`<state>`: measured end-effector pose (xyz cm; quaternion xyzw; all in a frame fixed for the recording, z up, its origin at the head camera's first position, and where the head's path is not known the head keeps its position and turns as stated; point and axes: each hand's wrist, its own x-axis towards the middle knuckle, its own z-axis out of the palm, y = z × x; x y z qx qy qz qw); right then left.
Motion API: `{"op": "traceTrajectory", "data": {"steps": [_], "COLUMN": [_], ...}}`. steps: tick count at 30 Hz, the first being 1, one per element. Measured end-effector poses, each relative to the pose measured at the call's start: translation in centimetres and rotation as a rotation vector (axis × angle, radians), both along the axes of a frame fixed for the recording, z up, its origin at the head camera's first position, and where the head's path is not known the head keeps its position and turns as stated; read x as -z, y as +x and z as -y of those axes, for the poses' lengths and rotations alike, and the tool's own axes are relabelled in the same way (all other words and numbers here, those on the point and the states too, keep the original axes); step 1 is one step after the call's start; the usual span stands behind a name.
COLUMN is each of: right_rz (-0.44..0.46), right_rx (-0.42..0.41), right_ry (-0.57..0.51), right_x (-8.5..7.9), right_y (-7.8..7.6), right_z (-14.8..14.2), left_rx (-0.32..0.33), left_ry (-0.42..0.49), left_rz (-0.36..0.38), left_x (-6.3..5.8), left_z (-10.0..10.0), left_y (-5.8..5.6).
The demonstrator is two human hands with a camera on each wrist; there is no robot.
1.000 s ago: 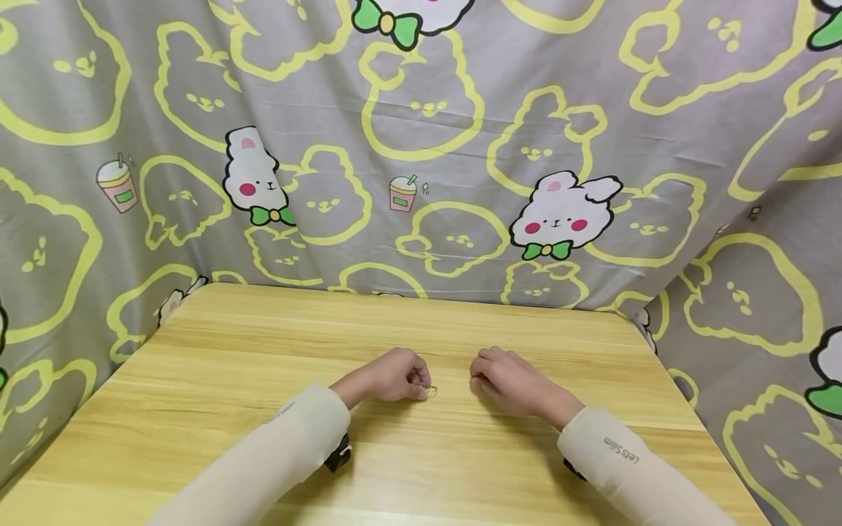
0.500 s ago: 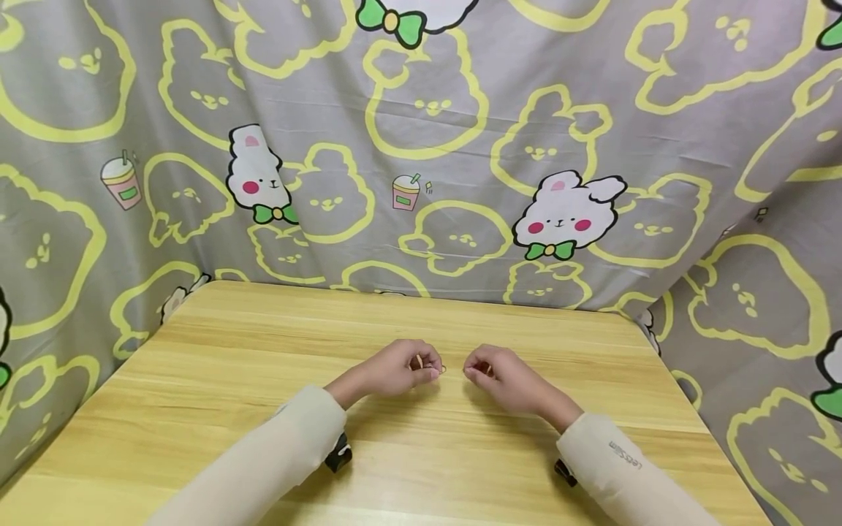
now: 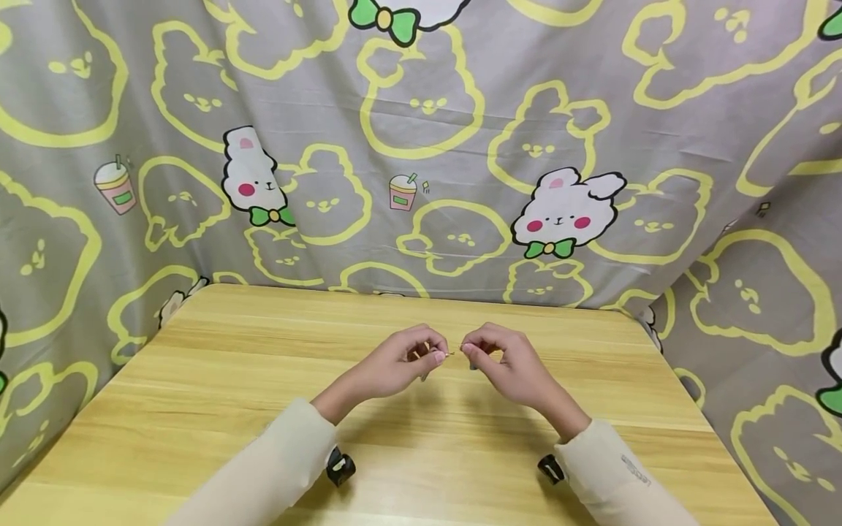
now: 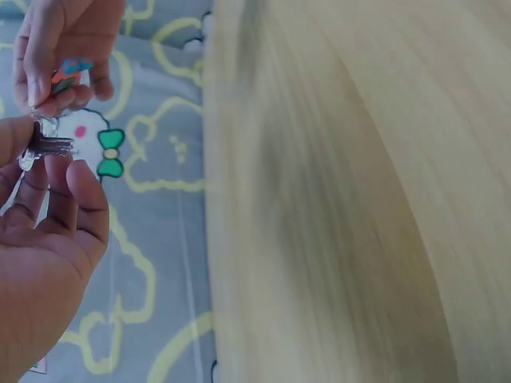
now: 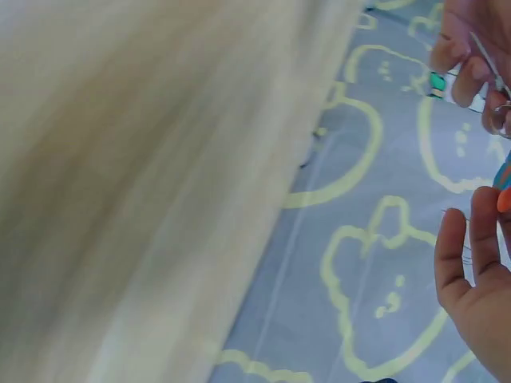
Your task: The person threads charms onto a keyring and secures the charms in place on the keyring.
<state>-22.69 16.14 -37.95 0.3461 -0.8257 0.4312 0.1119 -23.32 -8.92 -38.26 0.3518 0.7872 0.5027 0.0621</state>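
In the head view both hands are raised over the wooden table with their fingertips close together. My left hand (image 3: pixel 391 365) pinches a small shiny metal keyring (image 4: pixel 49 147) between thumb and fingers. Its ring and a thin straight metal part show at the right wrist view's edge. My right hand (image 3: pixel 513 369) pinches a small orange-and-blue piece (image 4: pixel 70 73), partly covered by the fingers. A small metal bit (image 3: pixel 450 354) pokes out from the left fingertips toward the right ones. I cannot tell whether the two held pieces are joined.
The light wood table (image 3: pixel 263 343) spreads below and around both arms. A grey curtain (image 3: pixel 309 109) with yellow animal outlines hangs behind and at both sides. Black camera mounts (image 3: pixel 340 466) sit under the cuffs of the beige sleeves (image 3: pixel 263 460).
The left hand has lifted the keyring up from the tabletop and moved it away from the body and rightward. The right hand has risen too, and the fingertips have come closer together.
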Motion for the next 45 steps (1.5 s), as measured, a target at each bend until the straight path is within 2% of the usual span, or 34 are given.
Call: {"op": "traceTrajectory", "data": {"steps": [7, 18, 29, 35, 41, 45], "right_rz": [0.015, 0.017, 0.025, 0.031, 0.039, 0.038], "right_rx": [0.004, 0.003, -0.010, -0.001, 0.033, 0.043], "right_ry": [-0.018, 0.014, 0.034, 0.035, -0.019, -0.051], "right_x": [-1.2, -0.9, -0.6, -0.4, -0.6, -0.6], "right_y": [0.9, 1.2, 1.0, 1.0, 1.0, 1.0], "right_z": [0.4, 0.9, 0.9, 0.9, 1.0, 1.3], "left_rx": [-0.023, -0.030, -0.022, -0.016, -0.041, -0.076], "left_ry": [0.020, -0.043, -0.071, -0.049, -0.030, -0.058], "left_rz": [-0.066, -0.178, -0.213, -0.218, -0.214, -0.281], "left_x": [-0.9, -1.1, -1.1, -1.0, -0.8, -0.5], "left_z": [-0.1, -0.4, -0.4, -0.3, -0.4, -0.9], "left_y": [0.7, 1.0, 1.1, 1.2, 1.2, 1.2]}}
